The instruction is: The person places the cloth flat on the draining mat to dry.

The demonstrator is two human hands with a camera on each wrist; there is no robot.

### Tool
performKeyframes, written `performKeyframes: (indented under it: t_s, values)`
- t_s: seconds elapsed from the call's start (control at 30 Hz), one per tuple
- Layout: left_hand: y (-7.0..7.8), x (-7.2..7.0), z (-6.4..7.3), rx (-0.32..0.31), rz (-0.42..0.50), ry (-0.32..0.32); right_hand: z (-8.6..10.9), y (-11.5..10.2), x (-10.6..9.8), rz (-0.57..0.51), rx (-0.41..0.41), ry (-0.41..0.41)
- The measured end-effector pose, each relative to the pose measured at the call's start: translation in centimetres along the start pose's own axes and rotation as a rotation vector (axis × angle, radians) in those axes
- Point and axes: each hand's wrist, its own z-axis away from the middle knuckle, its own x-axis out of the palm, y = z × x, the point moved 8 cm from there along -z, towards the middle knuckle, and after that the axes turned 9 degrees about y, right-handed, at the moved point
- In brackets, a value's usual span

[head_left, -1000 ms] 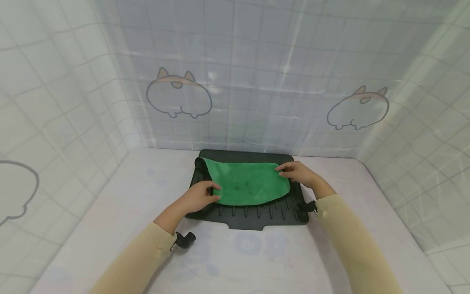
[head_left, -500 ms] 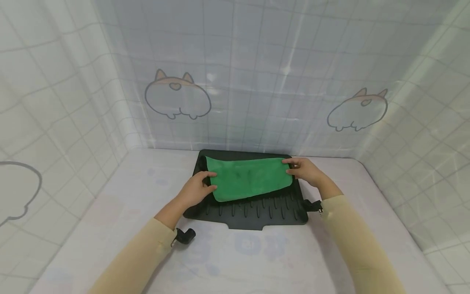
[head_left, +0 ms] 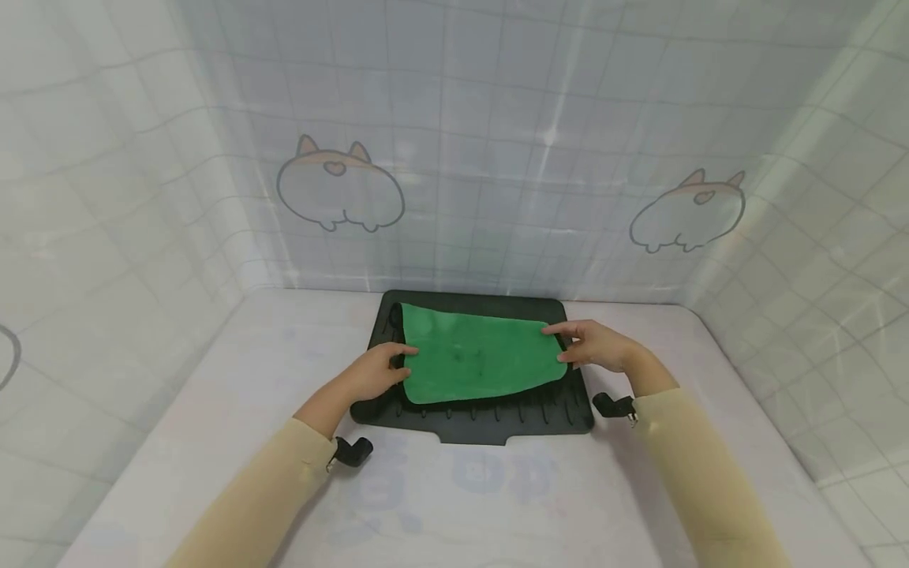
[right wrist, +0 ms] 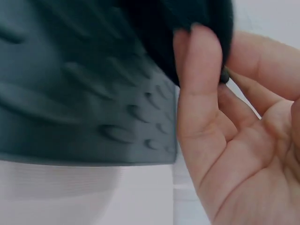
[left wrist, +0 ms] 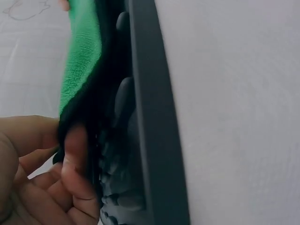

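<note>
A green cloth (head_left: 483, 359) with a dark underside is held stretched between both hands, low over a black ridged tray (head_left: 474, 430). My left hand (head_left: 372, 371) pinches its left edge between thumb and fingers; the left wrist view shows the cloth (left wrist: 83, 61) folded there, dark side toward the tray. My right hand (head_left: 600, 347) pinches the right edge, with the thumb on the dark underside (right wrist: 204, 14) in the right wrist view. Behind the left hand, the cloth's far left corner curls over. Much of the tray's ridged middle is hidden under the cloth.
The tray lies on a pale printed table surface (head_left: 469, 505), its far edge near the back wall (head_left: 490, 197) of white gridded sheeting. Similar side walls rise at left (head_left: 142, 237) and right (head_left: 838, 315). A small black camera (head_left: 353, 451) hangs by each wrist.
The cloth tilted up at its right end, then dropped back nearer the front of the tray. My right hand has shifted to the right, and the left-end curl looks smaller.
</note>
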Motion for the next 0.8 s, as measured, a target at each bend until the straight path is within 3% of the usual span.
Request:
performKeyframes:
  t_s: [0.2,0.37,0.8]
  values:
    - [0.0,0.8,0.7,-0.001,-0.044,-0.032,0.5,1.2,1.4,0.023,-0.011,-0.026]
    - [0.6,1.5,1.5,0.009,-0.087,-0.059,0.3,1.7,1.2,0.020,-0.039,0.036]
    - [0.0,1.2,1.6,-0.003,-0.117,-0.020,1.7,2.0,1.7,0.060,0.003,0.095]
